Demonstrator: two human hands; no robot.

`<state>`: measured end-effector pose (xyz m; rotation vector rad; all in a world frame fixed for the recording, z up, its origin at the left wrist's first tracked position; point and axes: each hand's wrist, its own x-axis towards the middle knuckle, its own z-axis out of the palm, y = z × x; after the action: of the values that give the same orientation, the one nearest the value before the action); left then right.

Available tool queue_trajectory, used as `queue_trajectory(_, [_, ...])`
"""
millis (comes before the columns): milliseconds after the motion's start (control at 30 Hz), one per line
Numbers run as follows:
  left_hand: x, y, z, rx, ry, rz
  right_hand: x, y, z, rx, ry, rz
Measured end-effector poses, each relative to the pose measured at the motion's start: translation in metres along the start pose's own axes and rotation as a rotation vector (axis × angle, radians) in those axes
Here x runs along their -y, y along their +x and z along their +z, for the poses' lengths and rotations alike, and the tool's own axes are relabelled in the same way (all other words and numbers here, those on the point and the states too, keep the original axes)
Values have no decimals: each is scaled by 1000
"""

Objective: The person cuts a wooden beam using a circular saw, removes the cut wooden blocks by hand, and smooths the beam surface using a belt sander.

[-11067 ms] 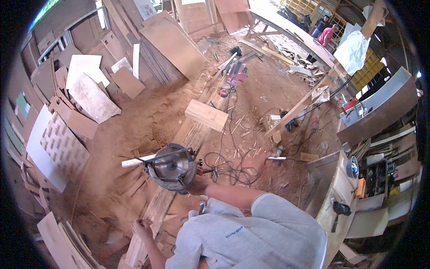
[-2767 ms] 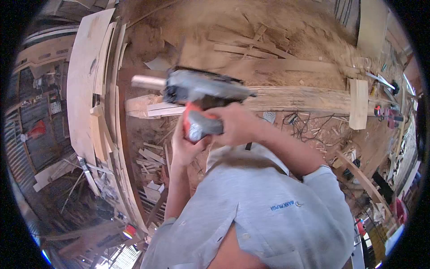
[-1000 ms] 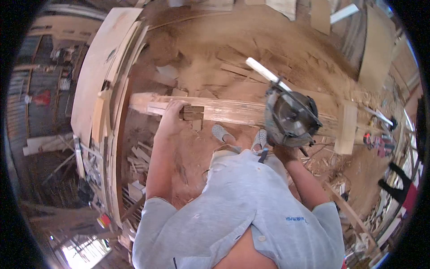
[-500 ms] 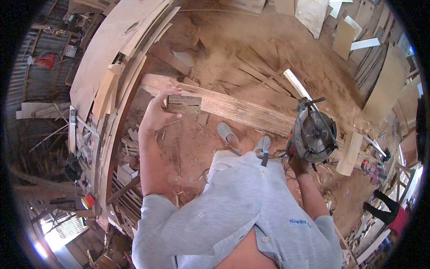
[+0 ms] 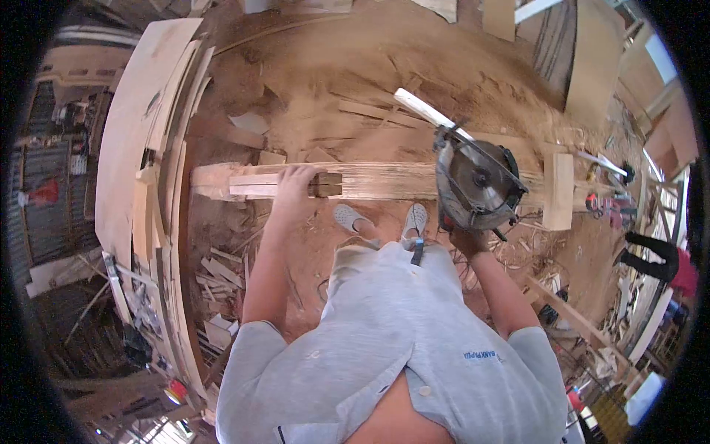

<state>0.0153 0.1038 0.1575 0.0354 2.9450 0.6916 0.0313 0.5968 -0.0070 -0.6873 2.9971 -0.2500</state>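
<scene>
My left hand (image 5: 296, 186) is closed over a short wood piece (image 5: 251, 185), pale to the left of the hand and darker at its right end. This piece lies along a long wooden beam (image 5: 388, 177) that crosses in front of my feet. In my right hand (image 5: 467, 240) is a circular saw (image 5: 479, 181), held up at the beam's right part with its round blade facing me. The fingers around the saw's handle are mostly hidden behind its body.
A wood block (image 5: 558, 192) rests across the beam's right side. Stacked boards (image 5: 144, 126) stand on the left. A white strip (image 5: 429, 111) extends behind the saw. Sawdust and offcuts (image 5: 222, 274) cover the ground. At the far right are another person's dark-clothed legs (image 5: 651, 257).
My left hand has gone from spread at the wood piece's end to closed over it, and a pale length now shows left of the hand. The saw stays in my right hand; the view has turned.
</scene>
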Motion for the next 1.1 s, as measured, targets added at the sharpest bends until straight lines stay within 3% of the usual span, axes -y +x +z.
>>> queue_trajectory(67, [0,11,43,52,82,-14,5,5,-10,-51,71,-38])
queue_trajectory(100, [-7,15,55,68,127,-24,8,5,-20,-146,-87,-141])
queue_trajectory(200, [-11,22,86,138,236,-47,18,12,-37,-96,-17,-79])
queue_trajectory(267, [-12,18,97,108,256,-39,19,16,-41,-91,14,-110])
queue_trajectory(367, [-20,13,104,-142,299,73,24,20,-63,25,60,-85])
queue_trajectory(467, [-89,17,88,-185,-148,236,23,20,-67,62,-3,-82])
queue_trajectory(600, [-229,21,92,-102,-369,667,22,14,-73,96,123,-92])
queue_trajectory(667, [-272,32,112,-146,-316,805,22,4,-76,20,120,-95])
queue_trajectory(733, [-286,43,126,-171,-199,809,21,-3,-81,-109,91,-73])
queue_trajectory(867, [-297,52,146,-215,-122,725,8,-23,-103,38,200,-125])
queue_trajectory(900, [-298,53,146,-235,-106,744,3,-27,-107,90,422,-34])
queue_trajectory(1000, [-300,55,144,-208,-195,684,-17,-32,-120,-320,605,-46])
queue_trajectory(1100, [-299,55,148,-180,-195,692,-44,-42,-148,-263,817,390])
